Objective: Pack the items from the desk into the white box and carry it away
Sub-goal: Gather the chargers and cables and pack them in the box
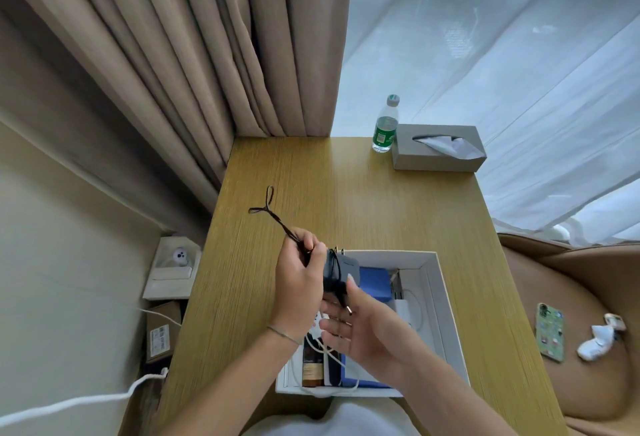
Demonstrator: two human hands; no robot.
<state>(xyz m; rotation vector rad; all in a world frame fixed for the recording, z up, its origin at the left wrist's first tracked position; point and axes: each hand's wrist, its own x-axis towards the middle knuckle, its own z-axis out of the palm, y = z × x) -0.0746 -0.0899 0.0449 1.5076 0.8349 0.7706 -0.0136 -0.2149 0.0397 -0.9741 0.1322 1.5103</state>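
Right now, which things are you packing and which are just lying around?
Part of the job:
- black charger with its cord, held by the left hand over the white box; right hand open beneath
- blue item already in the box

Maybe still to pack, on the desk:
- water bottle, tissue box

Just lying about:
- phone on the brown seat
- curtains

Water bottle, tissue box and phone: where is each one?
Water bottle point(385, 129): head view, green label.
Tissue box point(434, 159): head view, front wall.
Phone point(550, 331): head view, middle of patterned case.
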